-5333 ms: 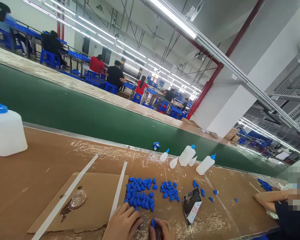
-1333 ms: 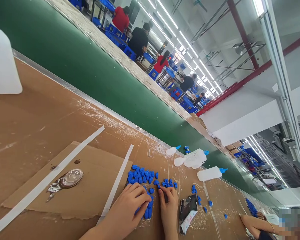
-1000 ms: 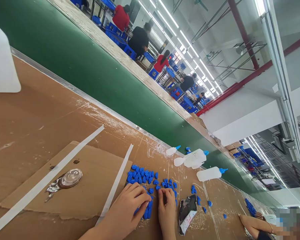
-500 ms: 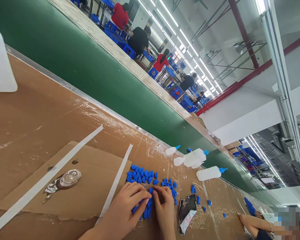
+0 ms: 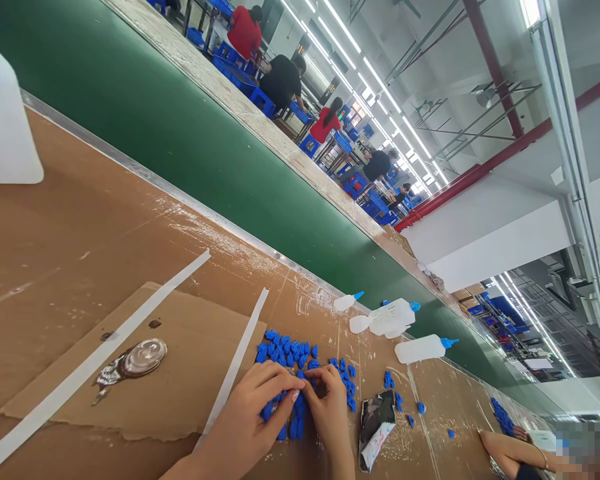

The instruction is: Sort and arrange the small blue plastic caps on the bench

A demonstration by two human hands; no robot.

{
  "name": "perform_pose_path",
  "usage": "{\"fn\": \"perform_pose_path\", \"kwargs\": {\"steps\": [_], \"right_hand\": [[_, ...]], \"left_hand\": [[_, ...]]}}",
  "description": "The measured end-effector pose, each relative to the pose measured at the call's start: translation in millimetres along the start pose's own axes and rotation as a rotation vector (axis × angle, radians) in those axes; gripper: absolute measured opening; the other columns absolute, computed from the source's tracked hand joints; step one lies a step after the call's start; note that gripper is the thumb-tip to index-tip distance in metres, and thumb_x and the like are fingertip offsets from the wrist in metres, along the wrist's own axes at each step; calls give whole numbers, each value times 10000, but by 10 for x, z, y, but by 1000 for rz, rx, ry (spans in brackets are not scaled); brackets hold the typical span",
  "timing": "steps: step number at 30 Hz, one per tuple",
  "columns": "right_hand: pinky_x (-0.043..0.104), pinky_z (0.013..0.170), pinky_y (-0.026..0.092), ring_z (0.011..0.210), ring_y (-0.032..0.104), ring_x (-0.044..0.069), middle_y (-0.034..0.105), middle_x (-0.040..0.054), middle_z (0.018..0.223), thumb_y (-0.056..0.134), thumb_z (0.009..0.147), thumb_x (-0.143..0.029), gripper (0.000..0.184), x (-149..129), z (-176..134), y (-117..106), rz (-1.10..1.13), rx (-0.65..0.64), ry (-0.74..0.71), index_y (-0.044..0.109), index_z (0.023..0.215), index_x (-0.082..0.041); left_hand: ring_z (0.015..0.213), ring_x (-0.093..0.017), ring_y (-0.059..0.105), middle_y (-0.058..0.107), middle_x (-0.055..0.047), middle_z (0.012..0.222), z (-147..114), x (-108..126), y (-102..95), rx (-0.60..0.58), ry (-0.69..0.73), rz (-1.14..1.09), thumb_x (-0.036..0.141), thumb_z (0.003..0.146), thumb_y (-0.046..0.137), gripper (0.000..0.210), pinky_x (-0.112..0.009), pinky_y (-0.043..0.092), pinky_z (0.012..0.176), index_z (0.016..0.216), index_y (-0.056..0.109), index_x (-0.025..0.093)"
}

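A heap of small blue plastic pieces [image 5: 286, 351] lies on the brown cardboard-covered bench [image 5: 80, 253]. My left hand [image 5: 253, 413] rests on the near part of the heap, fingers curled over some pieces. My right hand [image 5: 330, 410] is beside it, its fingertips meeting the left hand's at a small dark piece among the blue ones. What each hand actually grips is hidden by the fingers. A second, smaller cluster of blue pieces [image 5: 347, 380] lies just right of my right hand.
White squeeze bottles with blue tips [image 5: 423, 348] lie by the green conveyor belt [image 5: 205, 153]. A camouflage-patterned pouch [image 5: 375, 427] is at right, a clear glue puddle [image 5: 140, 359] on a cardboard sheet at left, a large white jug [image 5: 3, 127] far left. A co-worker's arm [image 5: 510, 453] rests at lower right.
Both hands have drawn together over the blue heap, fingertips now meeting. The view shifted slightly; the bottles and pouch stay where they were.
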State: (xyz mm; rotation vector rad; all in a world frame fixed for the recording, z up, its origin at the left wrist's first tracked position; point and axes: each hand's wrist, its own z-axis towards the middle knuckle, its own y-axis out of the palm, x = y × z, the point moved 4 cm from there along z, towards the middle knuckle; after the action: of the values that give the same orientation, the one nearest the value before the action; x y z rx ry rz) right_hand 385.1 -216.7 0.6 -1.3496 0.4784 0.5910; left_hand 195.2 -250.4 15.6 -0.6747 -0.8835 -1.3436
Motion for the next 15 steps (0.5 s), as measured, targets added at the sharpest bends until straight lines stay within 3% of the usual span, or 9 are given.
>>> {"fn": "perform_pose_path", "kwargs": {"steps": [7,15], "right_hand": [[272,608,440,632,572,184,637,24,658,667,775,-533,348,-36,19,86,-9,33,34,703,636,-217],[317,662,475,682,611,223,680,60,712,613,770,-549,368,239,-41,-268,-39,147,100,732,725,-204]], "left_hand": [[658,-131,601,638,15,722,-3,-146,-65,120,-262,-219,294,869,565,161,-183,497,606,809,706,245],[706,-191,576,628,-34,722,-24,-271,-35,115,-500,-271,435,793,565,264,-257,468,646,756,719,224]]}}
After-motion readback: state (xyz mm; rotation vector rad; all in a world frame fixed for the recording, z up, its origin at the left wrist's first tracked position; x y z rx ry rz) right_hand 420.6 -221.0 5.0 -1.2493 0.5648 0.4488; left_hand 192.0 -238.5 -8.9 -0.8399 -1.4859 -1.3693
